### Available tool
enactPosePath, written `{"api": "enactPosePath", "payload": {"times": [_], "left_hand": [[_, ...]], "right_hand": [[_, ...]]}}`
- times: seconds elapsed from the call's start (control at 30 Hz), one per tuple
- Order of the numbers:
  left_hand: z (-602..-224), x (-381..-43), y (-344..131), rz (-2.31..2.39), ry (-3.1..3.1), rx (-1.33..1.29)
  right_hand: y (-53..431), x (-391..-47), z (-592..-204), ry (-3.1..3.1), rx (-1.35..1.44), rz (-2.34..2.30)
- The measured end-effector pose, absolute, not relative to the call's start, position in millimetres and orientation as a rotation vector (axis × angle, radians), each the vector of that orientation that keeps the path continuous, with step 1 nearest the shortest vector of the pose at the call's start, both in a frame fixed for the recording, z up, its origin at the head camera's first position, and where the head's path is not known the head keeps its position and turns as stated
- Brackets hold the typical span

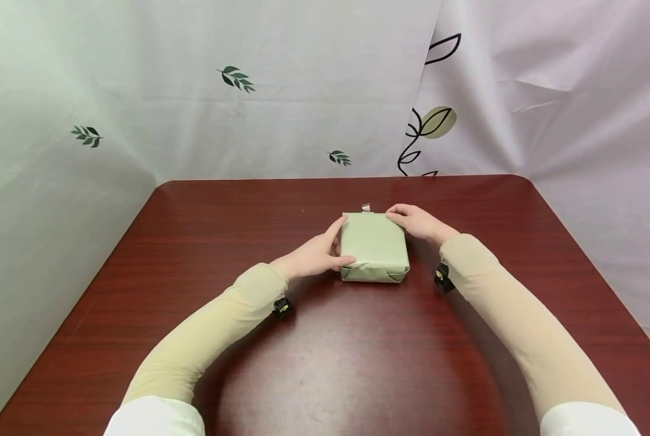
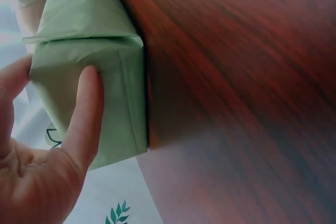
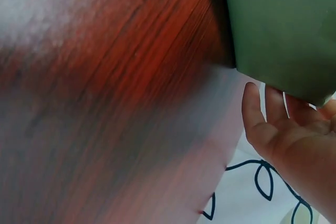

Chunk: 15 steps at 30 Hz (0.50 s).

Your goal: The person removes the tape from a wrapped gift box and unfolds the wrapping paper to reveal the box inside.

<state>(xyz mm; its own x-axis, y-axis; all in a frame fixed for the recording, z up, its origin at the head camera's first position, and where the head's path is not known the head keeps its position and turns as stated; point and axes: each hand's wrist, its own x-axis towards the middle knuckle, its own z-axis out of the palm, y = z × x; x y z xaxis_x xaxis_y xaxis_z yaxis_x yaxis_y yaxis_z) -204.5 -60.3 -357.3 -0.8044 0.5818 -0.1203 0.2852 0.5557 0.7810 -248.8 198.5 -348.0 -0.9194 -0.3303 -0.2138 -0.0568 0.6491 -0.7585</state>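
A box wrapped in pale green paper point(image 1: 374, 242) lies on the dark red-brown table, its folded paper end facing me. A small strip of clear tape point(image 1: 365, 208) sticks out at its far edge. My left hand point(image 1: 315, 254) holds the box's left side, thumb at the near top corner and index finger at the far one. In the left wrist view a fingertip point(image 2: 90, 74) presses the paper on the side. My right hand point(image 1: 420, 223) grips the far right corner, thumb on top; its other fingers point(image 3: 253, 103) are at the far end, partly hidden by the box.
The wooden table point(image 1: 325, 363) runs around the box on all sides. Behind it and along both sides hang white curtains point(image 1: 303, 91) with leaf prints. A small black wrist camera point(image 1: 282, 306) hangs under the left sleeve, and another camera point(image 1: 443, 277) under the right.
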Motion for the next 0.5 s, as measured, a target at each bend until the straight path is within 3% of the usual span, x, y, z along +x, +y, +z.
{"api": "enactPosePath", "payload": {"times": [0.5], "left_hand": [[-340.9,-233.2,-50.0,0.991,2.718,0.744]], "right_hand": [[195.9,-249.1,-350.4,2.540,-0.314,-1.164]]}}
